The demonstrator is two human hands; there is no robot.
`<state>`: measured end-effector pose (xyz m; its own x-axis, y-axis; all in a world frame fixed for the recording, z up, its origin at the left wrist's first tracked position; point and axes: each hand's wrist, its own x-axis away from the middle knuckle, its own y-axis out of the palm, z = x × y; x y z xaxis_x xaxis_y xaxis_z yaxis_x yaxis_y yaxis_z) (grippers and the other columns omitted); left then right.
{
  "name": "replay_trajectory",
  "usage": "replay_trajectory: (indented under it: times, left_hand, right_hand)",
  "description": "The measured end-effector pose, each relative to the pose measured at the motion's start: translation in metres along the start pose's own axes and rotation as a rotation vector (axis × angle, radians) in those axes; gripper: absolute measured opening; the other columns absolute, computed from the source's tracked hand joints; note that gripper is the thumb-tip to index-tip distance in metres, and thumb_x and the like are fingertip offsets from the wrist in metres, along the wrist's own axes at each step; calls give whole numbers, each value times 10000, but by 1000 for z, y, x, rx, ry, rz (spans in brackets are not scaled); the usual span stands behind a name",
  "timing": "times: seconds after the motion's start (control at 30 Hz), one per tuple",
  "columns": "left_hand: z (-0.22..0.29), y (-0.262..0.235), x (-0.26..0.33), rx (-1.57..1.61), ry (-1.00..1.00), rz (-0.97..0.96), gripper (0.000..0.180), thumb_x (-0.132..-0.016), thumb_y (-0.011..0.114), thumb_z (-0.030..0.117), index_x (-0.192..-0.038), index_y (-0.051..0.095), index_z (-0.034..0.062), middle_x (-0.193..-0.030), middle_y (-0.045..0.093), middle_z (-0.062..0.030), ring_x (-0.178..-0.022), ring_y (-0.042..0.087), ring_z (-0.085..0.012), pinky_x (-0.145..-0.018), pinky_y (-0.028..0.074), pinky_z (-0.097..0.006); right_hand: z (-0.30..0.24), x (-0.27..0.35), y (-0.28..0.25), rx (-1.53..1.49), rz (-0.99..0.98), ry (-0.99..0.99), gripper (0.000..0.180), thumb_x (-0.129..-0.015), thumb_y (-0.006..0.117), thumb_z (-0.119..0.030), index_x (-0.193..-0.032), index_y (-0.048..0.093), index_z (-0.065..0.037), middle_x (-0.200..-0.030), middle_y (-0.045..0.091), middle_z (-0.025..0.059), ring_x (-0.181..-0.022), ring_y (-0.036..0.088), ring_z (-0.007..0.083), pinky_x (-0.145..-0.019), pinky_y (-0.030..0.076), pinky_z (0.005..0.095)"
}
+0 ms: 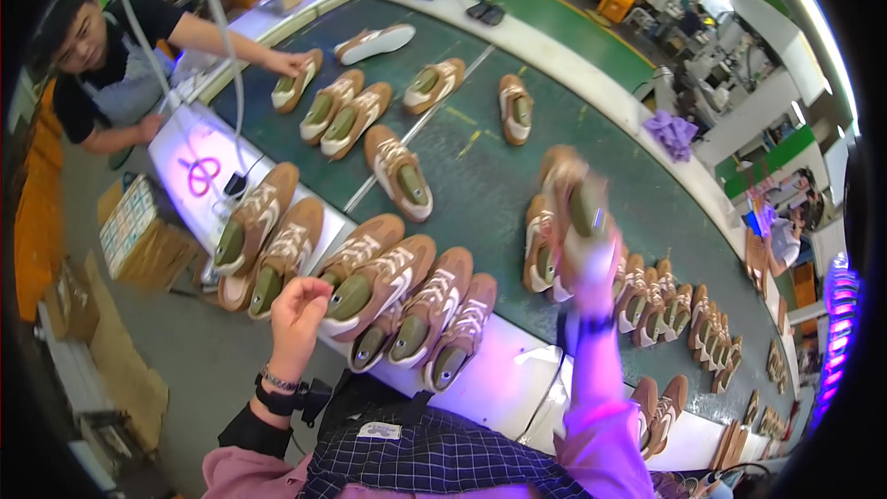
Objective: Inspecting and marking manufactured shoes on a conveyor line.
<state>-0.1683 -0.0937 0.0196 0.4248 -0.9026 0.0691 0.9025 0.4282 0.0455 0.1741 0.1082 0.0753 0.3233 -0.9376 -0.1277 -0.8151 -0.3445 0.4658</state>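
My right hand (591, 259), smeared by motion, grips the heel end of a brown sneaker (568, 180) with an olive insert inside, holding it over the green table. A second brown sneaker (539, 245) is right beside it, partly hidden. My left hand (300, 314) has its fingers curled together, and whatever may be between them does not show. It is close to the heel of a brown and white sneaker (388, 282) in a row along the near white edge. Other sneakers in that row (434, 305) have olive inserts with their heels toward me.
More sneakers (397, 171) are spread over the green table (462, 203). Lines of them (661, 296) run off to the right. A co-worker's hand (288, 63) touches a sneaker at the far left. White hoses (222, 28) hang at left. A purple cloth (672, 134) lies on the far rim.
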Motion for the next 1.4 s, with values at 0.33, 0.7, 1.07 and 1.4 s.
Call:
replay_trajectory:
  times: [0.33, 0.7, 1.07, 1.4]
  left_hand:
    - [-52, -54, 25, -172, -3, 142, 288, -780, 657, 113, -1029, 577, -8, -951, 608, -62, -865, 578, -131, -769, 473, -261]
    - [-49, -13, -44, -598, 62, -274, 377, -815, 631, 346, -918, 637, -17, -857, 634, -194, -798, 588, -377, -729, 468, -414]
    - [-108, -125, -46, -950, -51, -26, 802, -585, 727, 235, -1260, 380, -25, -1140, 524, -257, -1100, 489, -418, -939, 412, -425]
    - [-92, -151, -87, 29, -430, -198, 775, -615, 609, -1, -1350, 370, 54, -1175, 544, -96, -1072, 545, -240, -904, 458, -338]
  right_hand:
    - [81, -4, -16, 305, 254, 253, 302, -829, 627, -240, -1016, 509, -33, -976, 583, 87, -886, 594, 196, -733, 516, 325]
    - [106, 176, 61, 363, 444, 458, 277, -830, 586, -121, -1066, 528, 13, -963, 618, 121, -783, 596, 152, -621, 532, 256]
    - [129, 195, 90, 357, 673, 364, 243, -849, 603, -143, -1039, 534, -8, -925, 613, 95, -734, 579, 118, -578, 515, 235]
    - [132, 184, 98, 355, 670, 325, 246, -853, 610, -153, -1036, 549, 0, -928, 629, 110, -746, 594, 136, -613, 511, 245]
